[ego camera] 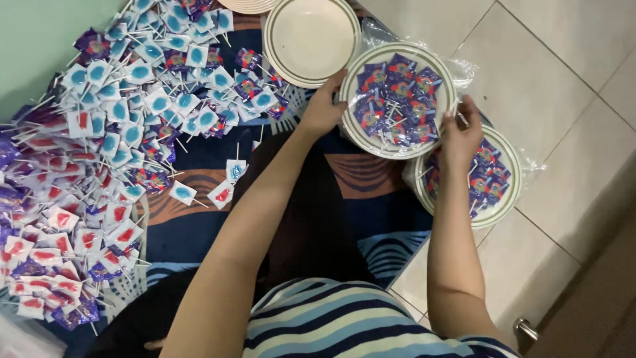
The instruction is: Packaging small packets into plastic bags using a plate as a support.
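My left hand (322, 109) grips the left rim of a cream plate (352, 129) loaded with purple-wrapped lollipops (395, 99). My right hand (459, 136) holds the same plate at its right rim. This plate rests partly over a second plate (507, 199) that also carries purple lollipops (487, 174), lower right. An empty cream plate (310, 38) lies just above my left hand.
A big heap of wrapped lollipops covers the patterned mat (199, 225): blue ones (142, 86) at the top left, red ones (59, 232) at the lower left. Two loose lollipops (222, 192) lie near my left arm. Clear plastic (464, 66) and pale floor tiles (550, 79) are at the right.
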